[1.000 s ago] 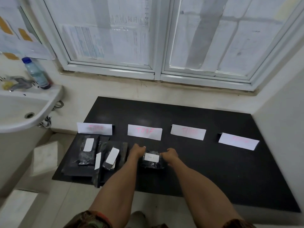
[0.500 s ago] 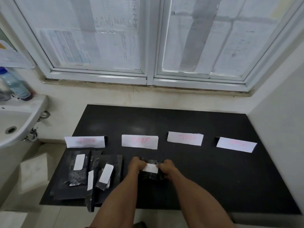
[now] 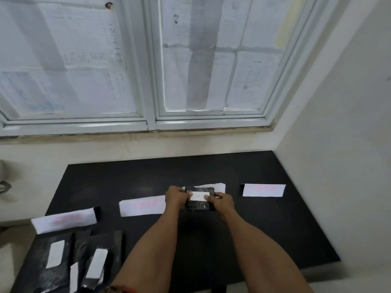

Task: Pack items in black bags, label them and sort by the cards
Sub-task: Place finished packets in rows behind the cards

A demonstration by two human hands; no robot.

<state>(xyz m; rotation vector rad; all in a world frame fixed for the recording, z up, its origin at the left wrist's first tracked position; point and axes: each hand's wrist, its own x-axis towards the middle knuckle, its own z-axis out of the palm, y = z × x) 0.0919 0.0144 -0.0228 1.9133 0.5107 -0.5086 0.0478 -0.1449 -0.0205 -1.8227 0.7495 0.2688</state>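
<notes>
A small black bag (image 3: 198, 205) with a white label (image 3: 199, 196) is held between both hands over the black table (image 3: 243, 235). My left hand (image 3: 175, 197) grips its left edge and my right hand (image 3: 222, 202) grips its right edge. The bag covers part of the third white card (image 3: 218, 186). To its left lies the second card (image 3: 142, 206) with pink writing, and the first card (image 3: 63, 220) is farther left. A fourth card (image 3: 263, 190) lies to the right. Several labelled black bags (image 3: 63, 259) lie below the first card.
A papered window (image 3: 148, 60) fills the wall behind the table. A white wall (image 3: 342, 144) bounds the table's right side. The edge of a white sink (image 3: 3, 182) shows at the far left.
Both hands have carried the small black bag away from below the second card, forward and to the right, onto the third card. The camera has swung right and the sink has nearly left the view.
</notes>
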